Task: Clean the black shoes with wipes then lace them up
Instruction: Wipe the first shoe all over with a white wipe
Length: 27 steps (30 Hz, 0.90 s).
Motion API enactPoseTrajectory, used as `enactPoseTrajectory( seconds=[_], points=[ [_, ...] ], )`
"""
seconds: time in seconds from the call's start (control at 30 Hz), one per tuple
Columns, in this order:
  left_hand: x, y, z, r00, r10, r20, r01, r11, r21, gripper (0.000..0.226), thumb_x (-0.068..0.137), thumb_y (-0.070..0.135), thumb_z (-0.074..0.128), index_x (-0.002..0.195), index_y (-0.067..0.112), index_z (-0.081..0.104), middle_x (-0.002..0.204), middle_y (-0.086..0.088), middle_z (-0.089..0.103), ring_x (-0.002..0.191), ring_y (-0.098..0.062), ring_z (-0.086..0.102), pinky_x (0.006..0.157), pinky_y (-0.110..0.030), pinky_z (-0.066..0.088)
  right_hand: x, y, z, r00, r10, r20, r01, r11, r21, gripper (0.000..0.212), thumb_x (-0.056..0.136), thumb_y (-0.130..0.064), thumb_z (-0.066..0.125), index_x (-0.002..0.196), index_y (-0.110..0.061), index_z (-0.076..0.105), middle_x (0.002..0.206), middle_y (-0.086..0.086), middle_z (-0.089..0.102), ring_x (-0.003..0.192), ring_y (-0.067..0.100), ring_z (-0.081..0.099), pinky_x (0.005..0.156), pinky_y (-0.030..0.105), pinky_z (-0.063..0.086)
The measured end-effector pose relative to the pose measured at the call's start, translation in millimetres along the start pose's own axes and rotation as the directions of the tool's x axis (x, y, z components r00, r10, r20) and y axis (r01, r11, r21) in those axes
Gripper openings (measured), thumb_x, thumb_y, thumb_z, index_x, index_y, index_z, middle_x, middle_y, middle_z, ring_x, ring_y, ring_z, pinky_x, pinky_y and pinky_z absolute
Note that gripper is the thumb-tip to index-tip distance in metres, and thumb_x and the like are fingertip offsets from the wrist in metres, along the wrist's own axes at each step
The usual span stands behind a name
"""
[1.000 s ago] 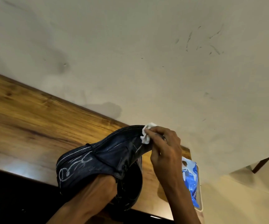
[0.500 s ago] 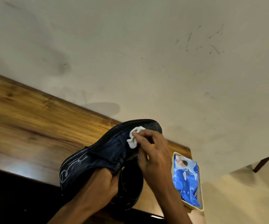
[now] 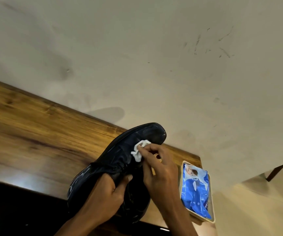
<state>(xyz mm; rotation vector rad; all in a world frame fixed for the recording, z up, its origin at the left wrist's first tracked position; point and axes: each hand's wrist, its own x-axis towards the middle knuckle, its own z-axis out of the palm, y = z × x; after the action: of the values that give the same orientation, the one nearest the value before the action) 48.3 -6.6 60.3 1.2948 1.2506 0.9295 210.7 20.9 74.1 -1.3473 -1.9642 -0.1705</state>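
A wooden table [image 3: 35, 133] runs across the left half of the frame, slanting down to the right, with a pale scuffed wall [image 3: 154, 48] filling everything above it. A dark band lies under the table's near edge at lower left.

Low in the centre, the left hand [image 3: 110, 193] comes up from the bottom edge and grips a black shoe [image 3: 120, 155] at its opening — fingers are tucked inside the collar, thumb curled over the outside. The shoe is lifted off the table and tilted, heel low at the left, toe pointing to the upper right. Pale chalky marks show on its heel side. A second shoe [image 3: 135, 206] sits just beneath and behind it, mostly hidden by the hand and the raised shoe; whether it rests on the table cannot be told.

Just right of centre, the right hand [image 3: 159, 169] pinches a crumpled white wipe [image 3: 139, 150] between thumb and fingertips and presses it against the upper of the raised shoe, a little behind the toe cap.

Further right, near the table's corner, a blue wipes pack [image 3: 196, 191] lies in a cream tray [image 3: 212, 201] — well apart from the shoes, close beside the right forearm.
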Motion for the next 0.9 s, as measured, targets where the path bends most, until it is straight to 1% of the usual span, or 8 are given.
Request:
enactPoseTrajectory(
  seconds=[0.1,0.2,0.4,0.5,0.6,0.73,0.8,0.9],
  points=[
    [1.2,-4.4,1.4,0.998,-0.066,-0.025,0.065,0.997,-0.033,0.046,0.09,0.03,0.067,0.059,0.014,0.038,0.036,0.008,0.037,0.035,-0.003,0.039,0.043,-0.014,0.035,16.1,32.6,-6.1,0.986,0.063,-0.152,-0.08,0.991,-0.105,0.028,0.091,-0.01,0.062,0.116,-0.011,0.075,0.107,0.008,0.065,0.097,0.018,0.059,0.08,0.028,0.05],
    [4.1,-6.7,2.1,0.998,-0.066,-0.014,0.065,0.998,-0.011,0.046,0.089,0.035,0.068,0.061,0.015,0.037,0.041,0.005,0.036,0.035,-0.001,0.04,0.043,-0.014,0.035,17.5,35.9,-10.0,0.969,0.119,-0.217,-0.139,0.987,-0.078,0.028,0.094,-0.017,0.057,0.115,-0.01,0.075,0.106,0.008,0.065,0.095,0.02,0.061,0.081,0.021,0.049],
    [5.4,-9.5,0.0,1.0,-0.021,-0.006,0.021,1.0,0.02,0.048,0.09,0.032,0.068,0.055,0.012,0.043,0.035,0.004,0.033,0.033,-0.004,0.032,0.04,-0.016,0.028,-2.4,-7.4,5.7,1.0,0.007,0.003,-0.007,1.0,-0.019,0.034,0.092,-0.017,0.057,0.123,-0.015,0.071,0.114,0.003,0.062,0.101,0.015,0.059,0.081,0.024,0.051],
    [1.4,-7.0,1.0,1.0,0.001,0.001,-0.001,0.997,0.073,0.062,0.091,0.034,0.065,0.042,0.019,0.03,0.031,0.002,0.032,0.029,-0.007,0.031,0.038,-0.014,0.025,14.8,14.0,-3.6,0.996,0.025,-0.088,-0.033,0.995,-0.093,0.032,0.092,-0.012,0.061,0.121,-0.01,0.072,0.111,0.008,0.062,0.099,0.019,0.058,0.079,0.029,0.052],
    [0.8,-7.6,4.3,0.999,0.048,0.004,-0.048,0.986,0.16,0.065,0.092,0.036,0.064,0.039,0.019,0.029,0.032,0.004,0.038,0.03,-0.007,0.037,0.04,-0.015,0.03,24.3,25.9,-7.1,0.983,0.085,-0.166,-0.109,0.983,-0.145,0.032,0.09,-0.007,0.061,0.121,-0.008,0.072,0.11,0.011,0.062,0.099,0.023,0.058,0.079,0.035,0.053],
    [2.8,-15.5,3.6,0.988,0.154,-0.008,-0.142,0.928,0.344,0.06,0.093,0.042,0.06,0.043,0.019,0.037,0.04,0.008,0.048,0.04,-0.006,0.05,0.044,-0.017,0.036,17.7,-6.1,6.1,1.0,0.006,-0.001,-0.006,0.987,-0.162,0.037,0.089,-0.005,0.057,0.124,-0.006,0.07,0.115,0.011,0.061,0.103,0.024,0.06,0.086,0.029,0.052],
    [4.8,-21.0,0.6,0.983,0.181,-0.012,-0.16,0.896,0.414,0.056,0.093,0.042,0.06,0.046,0.018,0.043,0.042,0.002,0.047,0.046,-0.009,0.054,0.049,-0.02,0.042,18.4,-12.9,6.1,0.995,-0.036,0.094,0.046,0.994,-0.102,0.038,0.092,-0.011,0.05,0.125,-0.008,0.068,0.118,0.01,0.06,0.104,0.025,0.059,0.086,0.034,0.052],
    [7.6,-27.0,1.7,0.99,0.134,0.045,-0.139,0.877,0.459,0.05,0.096,0.035,0.058,0.052,0.014,0.048,0.051,-0.005,0.054,0.055,-0.021,0.06,0.054,-0.029,0.046,24.8,3.6,-2.1,0.998,-0.011,0.061,0.019,0.992,-0.129,0.039,0.091,-0.016,0.047,0.121,-0.011,0.071,0.114,0.011,0.062,0.102,0.028,0.059,0.088,0.029,0.043]
  ],
)
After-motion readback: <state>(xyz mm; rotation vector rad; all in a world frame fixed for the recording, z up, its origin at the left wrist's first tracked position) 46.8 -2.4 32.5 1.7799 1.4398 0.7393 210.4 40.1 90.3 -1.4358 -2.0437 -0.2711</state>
